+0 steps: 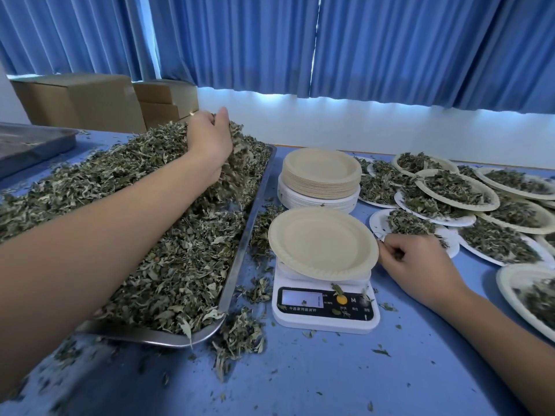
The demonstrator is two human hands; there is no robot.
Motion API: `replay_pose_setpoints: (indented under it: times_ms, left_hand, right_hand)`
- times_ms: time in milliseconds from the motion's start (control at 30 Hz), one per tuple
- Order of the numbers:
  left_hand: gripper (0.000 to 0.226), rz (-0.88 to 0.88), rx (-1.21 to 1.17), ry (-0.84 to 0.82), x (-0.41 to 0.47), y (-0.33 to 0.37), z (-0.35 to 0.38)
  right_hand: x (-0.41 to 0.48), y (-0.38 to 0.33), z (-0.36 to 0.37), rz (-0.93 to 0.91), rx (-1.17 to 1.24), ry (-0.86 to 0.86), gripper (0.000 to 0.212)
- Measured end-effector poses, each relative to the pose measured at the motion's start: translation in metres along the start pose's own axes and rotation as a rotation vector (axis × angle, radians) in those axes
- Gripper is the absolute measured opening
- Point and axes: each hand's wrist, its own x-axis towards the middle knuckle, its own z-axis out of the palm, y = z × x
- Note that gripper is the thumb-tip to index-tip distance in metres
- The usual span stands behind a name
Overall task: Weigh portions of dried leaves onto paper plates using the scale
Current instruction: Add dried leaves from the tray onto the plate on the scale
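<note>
A large steel tray (240, 244) on the left is heaped with dried leaves (144, 223). My left hand (210, 139) is dug into the far end of the heap, its fingers curled round a clump of leaves. A white digital scale (326, 307) stands in the middle with an empty paper plate (322, 243) on its platform. My right hand (417, 265) rests on the table just right of that plate, fingers curled, with a few leaf bits between them. A stack of empty paper plates (321, 172) stands behind the scale.
Several paper plates filled with leaves (456, 190) cover the table's right side, one (531, 295) near the right edge. Loose leaves litter the blue tabletop (330, 370) around the tray and scale. A second metal tray (33, 142) and cardboard boxes (90, 100) sit at back left.
</note>
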Motion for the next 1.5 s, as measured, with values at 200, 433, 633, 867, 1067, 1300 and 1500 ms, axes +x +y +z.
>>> replay_pose_setpoints:
  times_ms: [200,433,633,867,1067,1300,1500]
  left_hand:
    - [0.034,-0.183,-0.270,-0.203,-0.033,0.023,0.023]
    - [0.042,-0.136,-0.202,-0.528,-0.097,0.008,0.063]
    - [0.036,0.523,0.288,-0.806,-0.116,-0.010,0.055]
    - [0.035,0.586,0.312,-0.757,-0.100,-0.008,0.032]
    - [0.034,0.446,0.535,-0.488,-0.049,-0.036,-0.006]
    - [0.051,0.382,0.857,-0.454,-0.059,-0.071,-0.004]
    - [0.043,0.361,1.295,-0.482,-0.053,-0.071,-0.012]
  right_hand:
    - [0.000,0.000,0.000,-0.005,0.007,-0.001,0.052]
    - [0.000,0.002,0.001,-0.006,0.021,0.002,0.052]
    - [0.001,0.003,0.001,0.001,0.025,-0.004,0.052]
    - [0.001,0.001,-0.001,0.002,0.026,-0.004,0.051]
    - [0.000,-0.001,-0.002,0.014,0.024,-0.013,0.049]
    - [0.000,-0.003,-0.002,0.014,0.023,-0.004,0.052]
    - [0.000,-0.004,-0.003,0.005,0.030,-0.004,0.048]
